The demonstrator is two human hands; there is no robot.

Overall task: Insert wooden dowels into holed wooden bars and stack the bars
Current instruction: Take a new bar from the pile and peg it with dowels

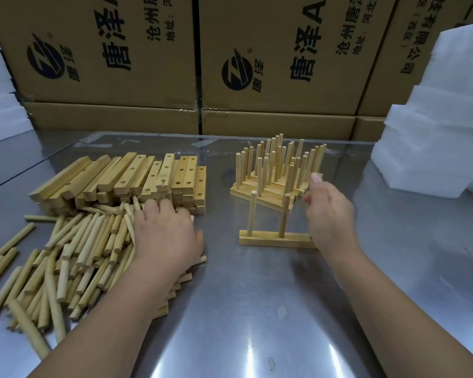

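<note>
Wooden dowels (74, 249) lie under the palm-down left hand (167, 236) (grip unclear); the right hand (328, 214), loosely curled and empty, is at the bar (273, 239)'s end.

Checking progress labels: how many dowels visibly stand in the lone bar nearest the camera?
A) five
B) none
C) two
C: two upright dowels show in the bar, left of the right hand, which covers the bar's right end and may hide more.
</note>
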